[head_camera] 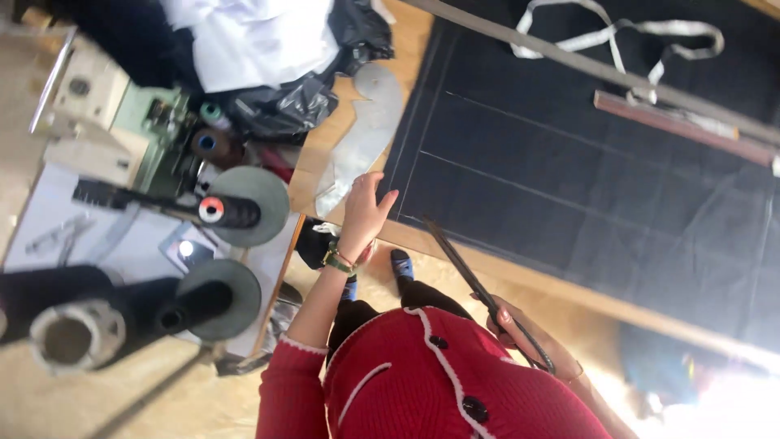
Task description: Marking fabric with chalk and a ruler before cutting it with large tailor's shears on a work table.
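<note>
Quick count: two hands, the left [363, 213] and the right [520, 333]. One pair of scissors [479, 293], gripped in the right. One dark cloth [585, 171] on the surface [520, 276], just past the left hand's fingertips, with three chalk lines I can make out. One grey curved template [366, 134] right above the left hand. Two long rulers [682, 126] and one white tape [617, 32], far beyond the right hand. Left of the left hand: two big thread cones on round discs [244, 207], plus two small spools [207, 130]. One black bag [301, 97]. One wristband [337, 260], left wrist.
</note>
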